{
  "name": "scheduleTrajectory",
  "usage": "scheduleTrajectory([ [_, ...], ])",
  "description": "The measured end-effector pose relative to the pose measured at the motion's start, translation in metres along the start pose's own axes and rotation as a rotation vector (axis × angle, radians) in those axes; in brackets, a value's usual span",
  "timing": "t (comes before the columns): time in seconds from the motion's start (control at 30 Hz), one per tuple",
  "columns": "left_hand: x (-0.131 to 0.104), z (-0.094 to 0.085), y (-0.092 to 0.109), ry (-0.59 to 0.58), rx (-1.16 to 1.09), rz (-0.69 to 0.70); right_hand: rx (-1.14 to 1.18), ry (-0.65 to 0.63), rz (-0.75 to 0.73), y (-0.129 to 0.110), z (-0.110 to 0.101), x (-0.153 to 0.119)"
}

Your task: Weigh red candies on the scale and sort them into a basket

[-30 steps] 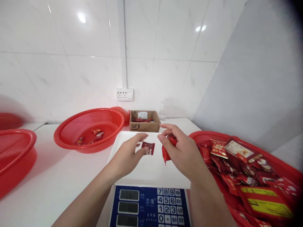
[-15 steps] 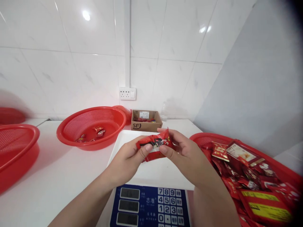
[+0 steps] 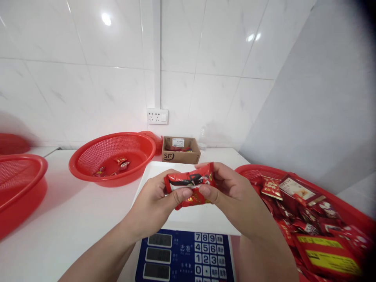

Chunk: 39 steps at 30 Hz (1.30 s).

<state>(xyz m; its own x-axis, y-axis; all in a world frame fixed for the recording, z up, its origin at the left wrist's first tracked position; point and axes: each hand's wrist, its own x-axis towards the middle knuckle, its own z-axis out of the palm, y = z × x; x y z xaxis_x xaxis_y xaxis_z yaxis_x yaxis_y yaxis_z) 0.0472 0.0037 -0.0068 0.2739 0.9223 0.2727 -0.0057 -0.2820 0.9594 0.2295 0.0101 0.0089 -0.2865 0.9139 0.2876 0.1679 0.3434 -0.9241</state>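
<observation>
Between both hands, above the white weighing tray (image 3: 182, 219) of a scale, I hold a red snack packet (image 3: 190, 177) with black and white print. My left hand (image 3: 154, 201) is closed on its left end, thumb pressed on the front. The other end is pinched by my right hand (image 3: 233, 197), its fingers partly hidden behind the wrapper. Red and gold wrapper shows below the thumbs; whether it is a second packet I cannot tell. Below the hands is the scale's blue keypad panel (image 3: 185, 256), with number keys and three small displays.
On the right, a red basket (image 3: 243, 169) is piled with wrapped snacks. A red basket (image 3: 88, 156) at back left holds several small packets, and another red basket (image 3: 20, 196) stands further left. A cardboard box (image 3: 188, 157) with packets sits by the wall behind the scale.
The packet has been turned in my hands, so its printed front lies more level and faces me more. Both hands have come slightly lower, still gripping it.
</observation>
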Motion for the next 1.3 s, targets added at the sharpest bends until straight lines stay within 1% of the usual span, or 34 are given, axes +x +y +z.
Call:
scheduleTrajectory([
  [0.07, 0.001, 0.000, -0.001, -0.015, 0.015, -0.033, -0.027, 0.048, -0.028, 0.003, -0.001, 0.001],
  [0.13, 0.002, 0.000, -0.003, 0.005, 0.013, -0.008, -0.085, 0.120, -0.049, 0.005, -0.001, 0.003],
  [0.2, 0.003, 0.000, -0.005, 0.088, 0.015, 0.091, -0.137, 0.162, -0.049, 0.006, -0.003, 0.004],
  [0.3, 0.004, -0.003, -0.006, 0.231, 0.046, 0.251, -0.139, 0.149, -0.031, 0.009, -0.006, 0.005],
  [0.4, 0.003, -0.005, -0.004, 0.278, 0.076, 0.307, -0.135, 0.132, -0.043, 0.012, -0.010, 0.006],
  [0.47, 0.002, -0.005, -0.002, 0.276, 0.089, 0.309, -0.186, 0.134, -0.061, 0.013, -0.013, 0.005],
  [0.57, 0.001, -0.004, -0.002, 0.264, 0.099, 0.303, -0.326, 0.124, -0.064, 0.013, -0.016, 0.004],
  [0.63, 0.001, -0.003, -0.003, 0.260, 0.099, 0.304, -0.388, 0.088, -0.067, 0.012, -0.018, 0.003],
  [0.83, -0.001, -0.002, -0.002, 0.243, 0.105, 0.280, -0.469, -0.017, -0.097, 0.007, -0.018, 0.000],
  [1.0, -0.001, -0.002, -0.001, 0.237, 0.090, 0.264, -0.533, -0.150, -0.057, 0.005, -0.017, -0.001],
  [1.1, 0.000, -0.003, -0.001, 0.232, 0.090, 0.261, -0.680, -0.219, 0.032, 0.009, -0.014, 0.005],
  [1.13, 0.000, -0.003, -0.002, 0.224, 0.098, 0.260, -0.752, -0.217, 0.067, 0.011, -0.013, 0.008],
  [1.2, 0.001, -0.003, -0.003, 0.201, 0.115, 0.255, -0.887, -0.172, 0.115, 0.015, -0.011, 0.013],
  [1.3, 0.001, -0.003, -0.004, 0.172, 0.126, 0.249, -0.959, -0.091, 0.105, 0.020, -0.011, 0.016],
])
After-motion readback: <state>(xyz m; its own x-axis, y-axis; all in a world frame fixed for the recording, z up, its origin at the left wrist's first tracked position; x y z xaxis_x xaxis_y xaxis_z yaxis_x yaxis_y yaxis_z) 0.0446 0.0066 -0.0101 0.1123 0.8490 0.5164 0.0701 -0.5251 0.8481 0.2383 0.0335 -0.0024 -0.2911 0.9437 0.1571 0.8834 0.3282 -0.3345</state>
